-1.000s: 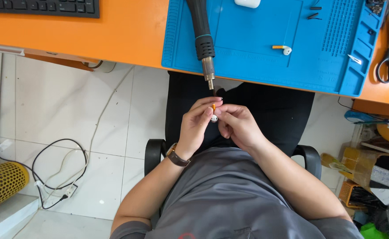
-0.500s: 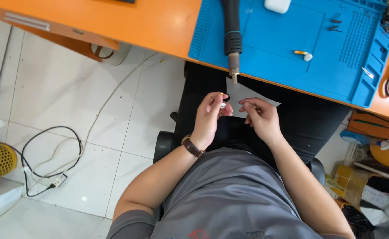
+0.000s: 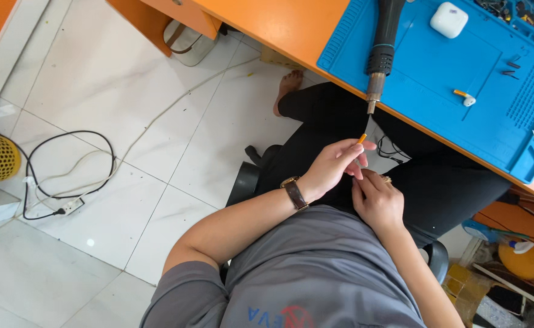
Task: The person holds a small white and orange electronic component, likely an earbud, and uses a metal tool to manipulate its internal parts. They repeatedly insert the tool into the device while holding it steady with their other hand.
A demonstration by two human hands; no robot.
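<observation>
Low over the lap, the left hand [image 3: 334,167] pinches a small orange piece [image 3: 362,138] in its fingertips, just below the nozzle of the black hot-air tool [image 3: 381,54] that juts off the desk [image 3: 291,27]. The right hand [image 3: 377,200] lies just beside it, fingers curled; what it grips, I cannot tell. A blue mat [image 3: 425,79] covers the desk.

A small orange stick [image 3: 362,138] is pinched in the left grip [image 3: 334,167]. Above it, a blue ribbed rubber mat [image 3: 437,73] is spread on the orange worktop [image 3: 279,24]. Leftward, white tiled floor [image 3: 96,91] is seen.
</observation>
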